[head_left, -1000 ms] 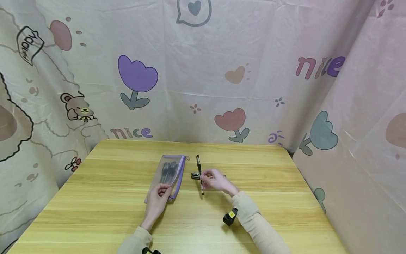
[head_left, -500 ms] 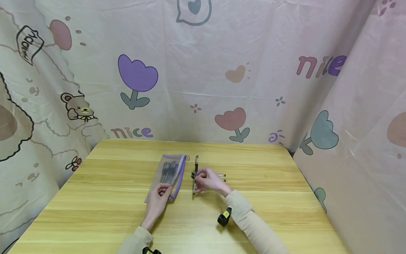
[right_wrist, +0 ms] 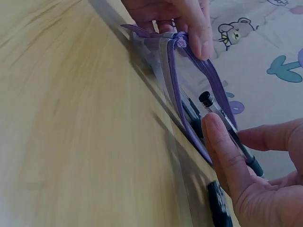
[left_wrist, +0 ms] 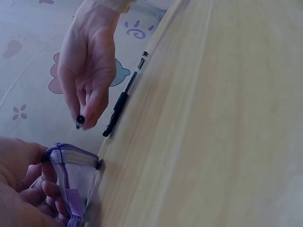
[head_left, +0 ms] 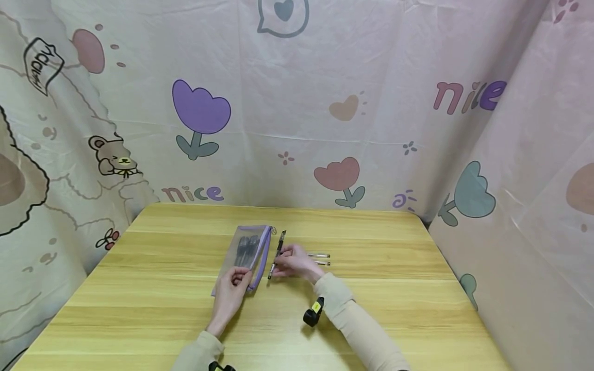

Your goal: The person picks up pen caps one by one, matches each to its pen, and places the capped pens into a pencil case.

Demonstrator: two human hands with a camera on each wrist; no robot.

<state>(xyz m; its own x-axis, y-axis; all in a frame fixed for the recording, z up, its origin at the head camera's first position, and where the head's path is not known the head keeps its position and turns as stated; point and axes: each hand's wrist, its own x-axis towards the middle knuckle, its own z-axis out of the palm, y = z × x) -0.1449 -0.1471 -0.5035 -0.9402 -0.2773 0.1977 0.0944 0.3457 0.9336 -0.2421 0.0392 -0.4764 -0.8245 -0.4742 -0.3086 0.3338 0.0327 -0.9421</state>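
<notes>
A translucent pouch with purple zip edging lies on the table, several dark pens showing through its side. My left hand pinches its near corner. In the right wrist view, the zip edges stand apart, forming a gap. Close to that gap, my right hand holds a black-and-clear gel pen between thumb and fingers. Seen from the head, this pen is tilted just right of the pouch. Two more pens lie on the table, partly hidden behind the right hand.
The wooden table reaches back to a patterned cloth hung behind it, with cloth on both sides too. A black wrist camera with a yellow mark sits at the right sleeve.
My right hand has moved left with the pen, up to the pouch, and the pen now leans more. The pouch's zip edges have spread wider. My left hand stays at its corner.
</notes>
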